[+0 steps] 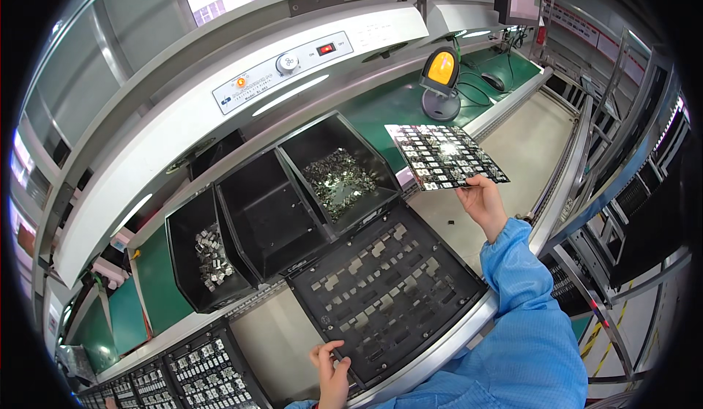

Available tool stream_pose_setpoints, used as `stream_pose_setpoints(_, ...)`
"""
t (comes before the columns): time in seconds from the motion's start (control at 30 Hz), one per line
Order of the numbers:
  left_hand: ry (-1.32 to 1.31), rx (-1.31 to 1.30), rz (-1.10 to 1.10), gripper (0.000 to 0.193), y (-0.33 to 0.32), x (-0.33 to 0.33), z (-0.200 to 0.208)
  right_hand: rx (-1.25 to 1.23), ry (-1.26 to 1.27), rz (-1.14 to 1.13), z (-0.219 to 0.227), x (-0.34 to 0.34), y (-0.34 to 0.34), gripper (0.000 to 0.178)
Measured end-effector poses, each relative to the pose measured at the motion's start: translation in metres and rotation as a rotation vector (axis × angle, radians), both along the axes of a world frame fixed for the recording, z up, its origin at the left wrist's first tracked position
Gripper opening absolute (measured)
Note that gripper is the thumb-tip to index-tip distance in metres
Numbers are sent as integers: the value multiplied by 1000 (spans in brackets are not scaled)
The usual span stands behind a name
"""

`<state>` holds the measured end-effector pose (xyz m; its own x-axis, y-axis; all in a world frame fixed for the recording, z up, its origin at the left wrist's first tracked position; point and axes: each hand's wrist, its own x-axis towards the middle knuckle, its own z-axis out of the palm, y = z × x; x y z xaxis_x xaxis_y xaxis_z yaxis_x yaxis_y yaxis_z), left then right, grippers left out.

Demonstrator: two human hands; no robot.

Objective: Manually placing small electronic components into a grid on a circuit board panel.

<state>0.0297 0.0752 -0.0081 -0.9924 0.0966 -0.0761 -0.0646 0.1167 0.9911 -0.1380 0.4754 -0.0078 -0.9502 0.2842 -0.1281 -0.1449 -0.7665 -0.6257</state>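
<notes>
My right hand [483,202] pinches the near edge of a circuit board panel [447,156] covered with small shiny components, raised and tilted over the right side of the line. Below and left of it lies a flat black fixture [399,336] with rows of recesses and cut-outs. By the fixture's lower left edge is my left hand [333,376], its thumb and fingers apart and nothing in it. Whether its fingertips touch the fixture I cannot tell.
Black bins stand behind the fixture: one with small metal parts [340,182], a middle bin [267,207], one with silvery pieces [214,259]. A yellow-and-grey scanner [441,72] stands on the green bench. Populated fixtures [209,372] sit at lower left, near another person's hand [110,403].
</notes>
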Motion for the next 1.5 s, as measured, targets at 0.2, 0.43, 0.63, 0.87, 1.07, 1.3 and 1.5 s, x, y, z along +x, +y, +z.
stream_pose_setpoints(0.2,-167,4,80,34,-2,1,-10,-13,-3,-17,1,2,-2,16)
stream_pose_setpoints(0.43,-165,-62,89,34,-4,0,-11,-5,-18,-17,4,3,-5,18)
stream_pose_setpoints(0.63,-57,-142,60,31,-8,0,-18,0,-25,-36,7,3,-7,19)
stream_pose_setpoints(0.87,-9,-177,54,30,-9,0,-18,-56,62,-3,-4,2,1,20)
stream_pose_setpoints(1.07,-29,-210,41,30,-12,1,-19,-16,110,0,2,4,-3,23)
stream_pose_setpoints(1.3,-175,-123,161,31,-6,1,-13,39,67,-31,2,3,-7,25)
stream_pose_setpoints(1.5,-203,-108,177,31,-8,0,-15,-13,44,-40,3,3,-7,23)
